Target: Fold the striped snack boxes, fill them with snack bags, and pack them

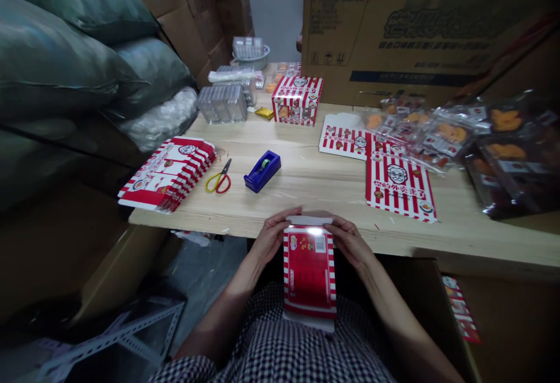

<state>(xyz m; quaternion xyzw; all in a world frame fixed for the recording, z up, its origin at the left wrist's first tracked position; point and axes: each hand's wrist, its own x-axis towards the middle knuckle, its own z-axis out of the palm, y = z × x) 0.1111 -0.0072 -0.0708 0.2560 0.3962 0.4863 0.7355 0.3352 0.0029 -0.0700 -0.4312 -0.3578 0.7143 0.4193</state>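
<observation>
A red carton [308, 272] with red-and-white striped sides hangs in front of the table's near edge, above the checked clothing. My left hand [275, 234] grips its top left corner, thumb and fingers pressed together at the white flap. At the top right corner my right hand [349, 238] pinches the same flap. Beyond the hands, a blue tape dispenser [263, 171] rests on the wooden table [306, 167]. Scissors [219, 180] with yellow and red handles lie left of it.
Flat striped cartons [168, 173] are stacked at the left edge. More flat cartons [400, 187] and bagged toys [450, 132] lie right. An assembled box [297, 101] and clear plastic cases [222, 103] stand farther back. A large cardboard box [420, 32] stands behind; sacks [48, 56] are piled left.
</observation>
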